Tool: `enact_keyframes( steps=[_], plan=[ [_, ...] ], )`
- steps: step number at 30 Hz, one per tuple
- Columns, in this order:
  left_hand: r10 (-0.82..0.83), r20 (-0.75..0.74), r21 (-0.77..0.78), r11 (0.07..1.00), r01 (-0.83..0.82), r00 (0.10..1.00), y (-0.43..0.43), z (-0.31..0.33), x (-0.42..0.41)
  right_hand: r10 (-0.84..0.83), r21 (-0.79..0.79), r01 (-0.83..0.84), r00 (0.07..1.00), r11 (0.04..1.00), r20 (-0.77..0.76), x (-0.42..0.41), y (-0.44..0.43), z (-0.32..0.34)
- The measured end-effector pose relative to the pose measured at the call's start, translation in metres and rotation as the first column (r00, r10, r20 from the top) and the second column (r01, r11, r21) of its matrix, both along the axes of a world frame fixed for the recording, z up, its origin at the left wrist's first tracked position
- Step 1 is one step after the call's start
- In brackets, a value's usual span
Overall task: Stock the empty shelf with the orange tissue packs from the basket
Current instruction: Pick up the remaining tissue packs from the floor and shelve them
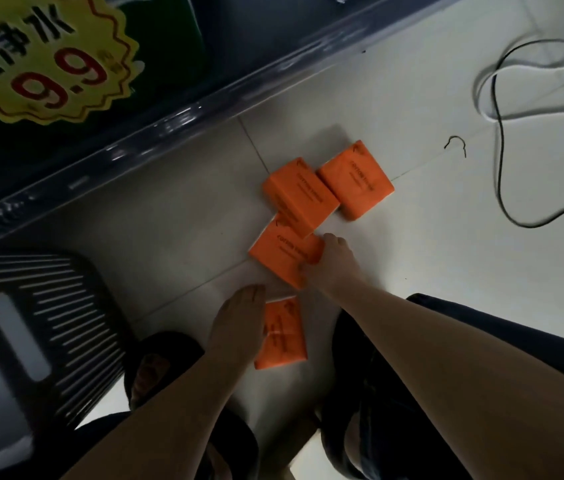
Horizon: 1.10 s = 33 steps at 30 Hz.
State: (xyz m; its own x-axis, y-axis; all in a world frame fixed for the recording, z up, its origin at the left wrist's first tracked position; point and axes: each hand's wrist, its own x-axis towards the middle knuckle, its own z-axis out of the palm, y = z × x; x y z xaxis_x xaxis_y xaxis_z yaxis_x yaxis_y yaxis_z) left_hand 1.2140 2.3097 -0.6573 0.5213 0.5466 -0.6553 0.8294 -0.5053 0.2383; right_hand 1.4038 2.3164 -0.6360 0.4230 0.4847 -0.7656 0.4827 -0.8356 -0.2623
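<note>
Centrally, four orange tissue packs lie on the tiled floor (446, 237) below the shelf edge (169, 123). The right hand (329, 268) has its grip closed on the right end of the middle pack (280, 251), fingers curled over its edge. The left hand (239, 323), fingers straight and grip released, overlaps the left edge of the lowest pack (285, 336). The upper-left pack (299, 195) touches the upper-right pack (356, 181). The dark basket (48, 323) stands at lower left.
</note>
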Motion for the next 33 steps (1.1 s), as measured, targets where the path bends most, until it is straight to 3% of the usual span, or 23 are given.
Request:
enact_keyframes(
  steps=[8, 18, 25, 33],
  plan=[
    [0.048, -0.029, -0.003, 0.999, -0.048, 0.998, -0.007, -0.005, -0.002, 0.054, -0.001, -0.054, 0.997, 0.999, 0.046, -0.005, 0.003, -0.014],
    [0.139, -0.157, -0.109, 0.981, -0.157, 0.978, 0.008, 0.013, -0.023, -0.003, 0.025, 0.004, 0.999, 1.0, -0.054, -0.006, -0.002, 0.003],
    [0.251, -0.149, -0.04, 0.965, -0.259, 0.957, 0.024, 0.063, -0.042, -0.033, 0.114, 0.046, 0.993, 0.992, -0.112, -0.01, -0.01, 0.054],
    [0.524, -0.035, -0.043, 0.85, -0.525, 0.851, 0.035, 0.134, -0.035, 0.038, 0.213, -0.001, 0.984, 0.977, -0.172, 0.0, -0.018, 0.15]
  ],
)
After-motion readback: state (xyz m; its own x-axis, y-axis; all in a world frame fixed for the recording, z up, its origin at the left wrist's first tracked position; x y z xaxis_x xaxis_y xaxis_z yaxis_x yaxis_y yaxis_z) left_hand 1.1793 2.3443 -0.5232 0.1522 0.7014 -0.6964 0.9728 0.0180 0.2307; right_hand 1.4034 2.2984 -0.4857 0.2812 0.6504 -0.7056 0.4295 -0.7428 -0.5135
